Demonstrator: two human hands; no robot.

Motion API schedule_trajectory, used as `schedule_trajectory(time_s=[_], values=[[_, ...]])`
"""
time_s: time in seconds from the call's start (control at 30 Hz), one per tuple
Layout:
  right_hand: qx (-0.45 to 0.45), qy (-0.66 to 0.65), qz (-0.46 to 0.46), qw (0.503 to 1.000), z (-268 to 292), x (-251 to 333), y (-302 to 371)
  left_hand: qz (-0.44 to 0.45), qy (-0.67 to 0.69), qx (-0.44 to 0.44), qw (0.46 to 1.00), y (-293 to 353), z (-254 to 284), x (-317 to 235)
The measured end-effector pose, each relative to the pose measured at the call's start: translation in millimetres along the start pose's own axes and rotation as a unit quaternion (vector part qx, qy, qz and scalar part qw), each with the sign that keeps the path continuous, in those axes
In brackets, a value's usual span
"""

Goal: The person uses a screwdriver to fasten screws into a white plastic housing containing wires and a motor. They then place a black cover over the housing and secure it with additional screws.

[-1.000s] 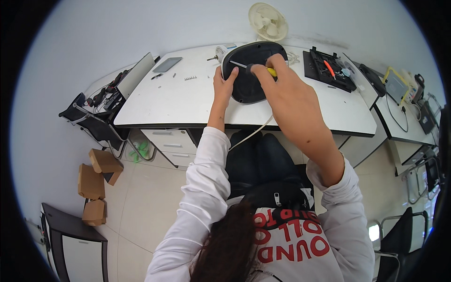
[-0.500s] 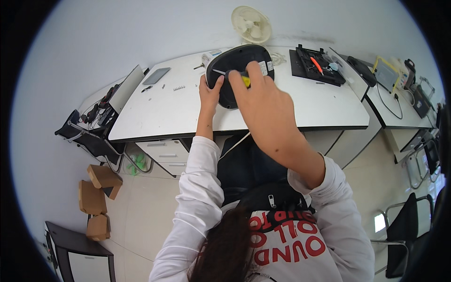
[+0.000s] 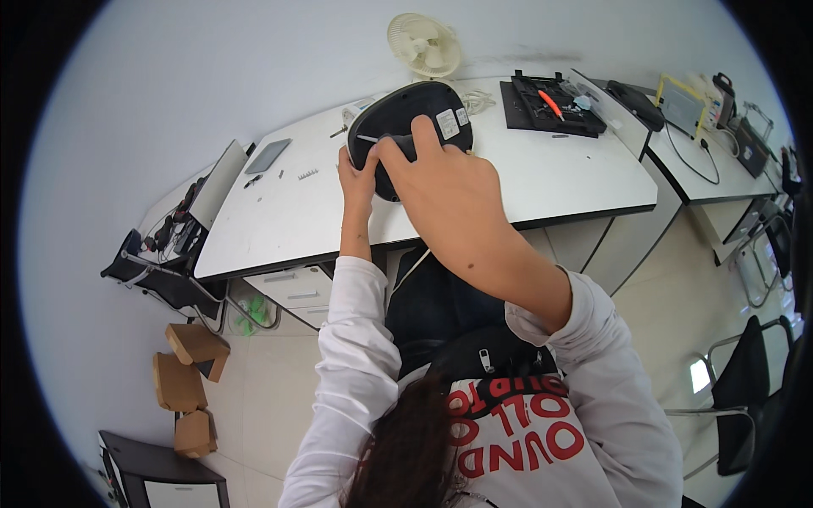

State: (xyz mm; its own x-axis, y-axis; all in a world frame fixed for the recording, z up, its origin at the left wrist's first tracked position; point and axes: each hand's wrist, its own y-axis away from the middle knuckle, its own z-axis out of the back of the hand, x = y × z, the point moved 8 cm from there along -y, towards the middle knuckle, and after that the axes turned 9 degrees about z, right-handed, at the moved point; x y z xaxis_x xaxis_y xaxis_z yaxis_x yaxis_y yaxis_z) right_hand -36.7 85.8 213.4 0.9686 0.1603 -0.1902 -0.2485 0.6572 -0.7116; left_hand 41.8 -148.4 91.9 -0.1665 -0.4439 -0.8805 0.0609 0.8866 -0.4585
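A cream desk fan lies tipped back on the white table, its round caged head (image 3: 423, 46) toward the wall. The black underside of its base (image 3: 402, 110) faces me, with white labels on it. My left hand (image 3: 357, 182) grips the base's lower left edge, thumb on the underside. In my right hand (image 3: 453, 190) is a screwdriver (image 3: 367, 138), its dark handle wrapped by the fingers. The metal shaft points left across the underside toward the rim near my left thumb. Whether its tip sits in a screw is too small to tell.
Small screws (image 3: 307, 174) stand in a row on the table (image 3: 284, 220), near a flat grey device (image 3: 271, 156). At the back right, a black tool case (image 3: 555, 106) holds an orange-handled tool (image 3: 550, 105). A pale cable (image 3: 479, 102) lies coiled beside the base. Cardboard boxes (image 3: 179, 381) are on the floor.
The whole view has shifted, so the fan and both hands appear farther left. My right hand has turned around the screwdriver, and the yellow part of its handle is now hidden.
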Motion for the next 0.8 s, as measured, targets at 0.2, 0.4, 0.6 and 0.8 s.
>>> schedule_trajectory(time_s=[0.2, 0.4, 0.6, 0.8], values=[[-0.075, 0.002, 0.027, 0.997, 10, 3, 4, 0.027, 0.008, 0.021, 0.999, 6, -5, -7], [-0.010, -0.050, -0.002, 0.999, 8, -10, -5, 0.047, -0.018, 0.002, 0.999, 4, -1, -4], [-0.098, -0.046, -0.007, 0.994, 13, -13, 0, 0.054, -0.027, 0.005, 0.998, 5, 1, 0], [-0.078, -0.083, 0.063, 0.991, 18, -7, -3, 0.030, -0.011, 0.008, 0.999, -2, 0, 4]])
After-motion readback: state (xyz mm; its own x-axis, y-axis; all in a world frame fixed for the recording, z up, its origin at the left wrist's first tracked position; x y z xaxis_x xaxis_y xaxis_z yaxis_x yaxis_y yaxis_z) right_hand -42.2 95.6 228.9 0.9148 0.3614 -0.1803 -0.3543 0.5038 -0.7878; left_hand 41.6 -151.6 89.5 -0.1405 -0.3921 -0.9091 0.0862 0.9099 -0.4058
